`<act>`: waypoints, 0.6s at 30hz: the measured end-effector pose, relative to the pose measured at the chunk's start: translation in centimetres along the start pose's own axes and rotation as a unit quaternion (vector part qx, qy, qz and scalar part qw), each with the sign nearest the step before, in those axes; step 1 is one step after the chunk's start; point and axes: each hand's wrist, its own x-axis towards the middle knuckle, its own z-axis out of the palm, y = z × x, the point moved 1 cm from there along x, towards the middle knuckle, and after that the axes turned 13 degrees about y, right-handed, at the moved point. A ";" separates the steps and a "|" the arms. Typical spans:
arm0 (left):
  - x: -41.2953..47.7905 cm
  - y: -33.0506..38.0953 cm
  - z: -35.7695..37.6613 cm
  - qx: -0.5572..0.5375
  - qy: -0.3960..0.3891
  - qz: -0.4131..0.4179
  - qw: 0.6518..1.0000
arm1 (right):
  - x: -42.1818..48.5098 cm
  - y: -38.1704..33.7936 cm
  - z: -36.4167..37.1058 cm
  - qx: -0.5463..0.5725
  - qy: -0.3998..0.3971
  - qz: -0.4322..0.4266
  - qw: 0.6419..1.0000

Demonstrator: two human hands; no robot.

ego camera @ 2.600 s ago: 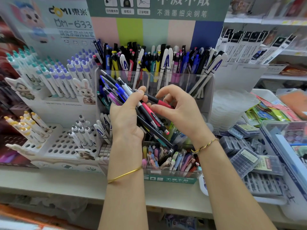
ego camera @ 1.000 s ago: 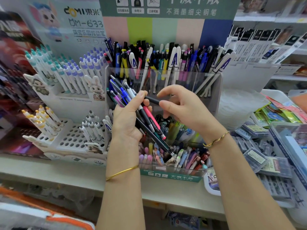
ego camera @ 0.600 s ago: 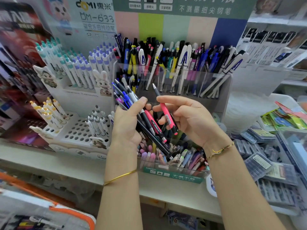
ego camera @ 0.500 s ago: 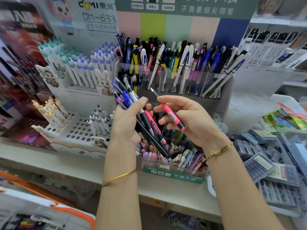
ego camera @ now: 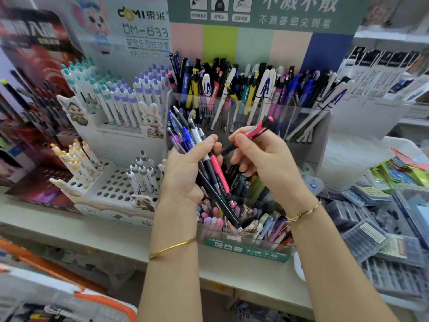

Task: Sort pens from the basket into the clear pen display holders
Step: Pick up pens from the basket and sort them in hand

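Since a pen is light, stiff and smooth along its barrel, the pink pen [ego camera: 254,131] is judged easy to carry but apt to slip, and is best taken at mid-barrel. In the head view it is seen pinched between the thumb and fingertips of the right hand [ego camera: 267,163], tilted up toward the upper clear holder [ego camera: 323,135] and just in front of its wall. A bundle of pens [ego camera: 210,173] is gripped by the left hand [ego camera: 183,175], with the fingers curled round it, above the lower holder [ego camera: 232,235] on the shelf [ego camera: 92,231].
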 end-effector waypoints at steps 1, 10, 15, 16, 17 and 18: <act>0.1 0.0 0.1 -0.004 0.000 -0.004 1.000 | 0.1 -0.1 0.1 -0.021 0.019 -0.021 0.999; 0.4 -0.2 0.7 0.016 -0.005 0.001 1.000 | 0.5 0.0 0.1 -0.047 0.018 -0.058 0.997; 0.7 -0.2 0.9 0.031 -0.005 -0.007 0.999 | 0.5 0.6 -0.7 -0.043 0.010 -0.113 0.993; 0.8 -0.3 1.0 0.034 -0.004 -0.008 0.999 | 0.4 0.6 -0.8 -0.045 -0.002 -0.118 0.992; 0.8 -0.4 1.1 0.036 -0.001 -0.007 0.999 | 0.3 0.7 -0.8 -0.061 -0.016 -0.128 0.990; 0.8 -0.6 1.1 0.035 0.002 -0.008 0.999 | 0.1 0.8 -0.8 -0.079 -0.032 -0.136 0.987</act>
